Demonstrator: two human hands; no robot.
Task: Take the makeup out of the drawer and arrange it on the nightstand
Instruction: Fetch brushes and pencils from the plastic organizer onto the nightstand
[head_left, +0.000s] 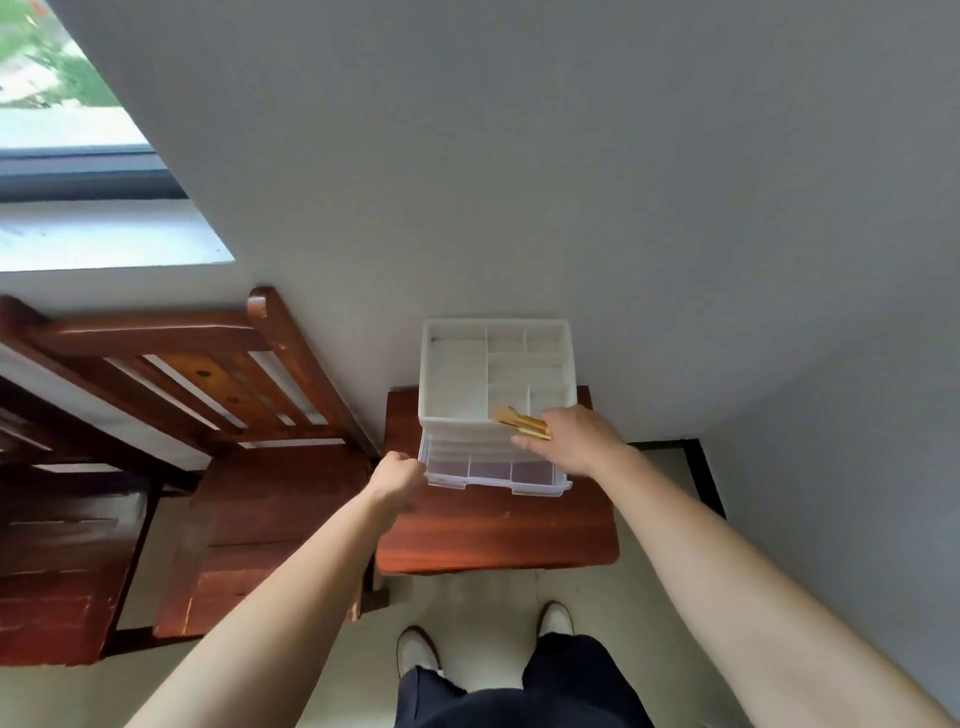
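The right hand (576, 439) clasped several gold makeup tubes (522, 423) at centre frame, over the front edge of the white organiser (452, 332) and above its open clear drawer (493, 480). The tubes appeared light, rigid and slick, so a mid-length grip would suit. The left hand (397, 475) lay curled at the drawer's left corner; whether it gripped the drawer could not be determined. The organiser filled the rear of the nightstand (493, 535). A wooden bed frame (208, 364) stood at frame left.

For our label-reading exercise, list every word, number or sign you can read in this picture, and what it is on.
None can be read.
The gold makeup in the right hand, the organizer, its drawer and the nightstand show no legible text.
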